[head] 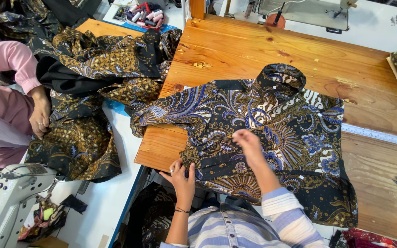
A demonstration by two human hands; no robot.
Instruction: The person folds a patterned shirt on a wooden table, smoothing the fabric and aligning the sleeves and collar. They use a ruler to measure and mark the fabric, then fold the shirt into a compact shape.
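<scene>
**Soft printed shirt spread flat, both hands on its front**

Nearest the camera, the person's left hand (183, 177) sits at the near edge of the honey-coloured wooden work table (263, 50), thumb out to the side and fingers bent over the lower hem of the dark batik shirt with blue, white and gold swirls (299, 133). The fingertips look closed on the cloth, pinning or pinching the hem; the wrist is straight and the forearm rises steeply from below.

A little further in, the right hand (249, 142) reaches from a blue-and-white striped sleeve (286, 216) across the shirt's front. Its fingers are drawn together at the tips, apparently nipping a small fold near the placket; whether something tiny sits between them cannot be told.

The shirt lies face up on the table, collar away from the person, one sleeve stretched left and its near hem hanging over the table edge. It looks light, limp and thin, likely to slide on the smooth wood and to wrinkle when pulled from one point. The hem, the placket edge and the collar seem the firmest places to grip.

Left of it, a heap of brown-and-gold batik fabric (97, 64) covers a white table, where another person's hand (40, 117) in a pink sleeve rests. A grey sewing machine (5, 202) stands at the near left; a second one (309, 11) sits at the far edge.
</scene>
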